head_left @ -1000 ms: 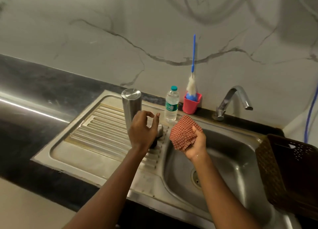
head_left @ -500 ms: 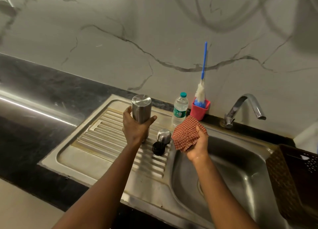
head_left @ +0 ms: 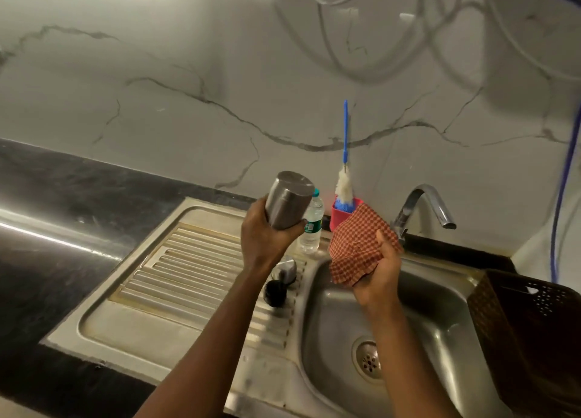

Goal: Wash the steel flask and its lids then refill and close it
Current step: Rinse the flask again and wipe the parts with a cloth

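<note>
- The dark counter (head_left: 47, 229) lies well left of the sink basin (head_left: 440, 339). The ribbed drainboard (head_left: 188, 270) joins the basin's left rim.
- The left hand (head_left: 267, 237) is raised over the drainboard, just left of the basin. Its fingers and thumb are curled round the steel flask (head_left: 287, 202).
- The flask is held clear of the metal, tilted toward the basin, with a closed flat end uppermost. The palm hides its lower end.
- Below that wrist, on the ribs beside the basin's left rim, sit the steel lid (head_left: 287, 268) and the black lid (head_left: 276, 292), close together. The forearm covers part of each.
- Behind the basin's back-left corner stands a clear water bottle (head_left: 311, 229), partly screened by the flask and thumb.
- Next to it along the basin's back edge is a red cup (head_left: 341, 218). A blue-handled brush (head_left: 345, 153) stands upright in it against the marble wall.
- The right hand (head_left: 379, 279) hovers over the basin's left rear part. It grips a bunched checked cloth (head_left: 355, 244), with the thumb pressed on the front and the fingers curled beneath. The cloth hides the cup's right side.
- The tap (head_left: 421, 207) rises behind the basin's back rim, its spout reaching over the bowl.
- The drain (head_left: 367, 359) sits in the basin floor, right of the right forearm.
- A brown basket (head_left: 528, 323) overlaps the basin's right rim.
- A blue hose (head_left: 566, 182) runs down the wall beyond the basket.
</note>
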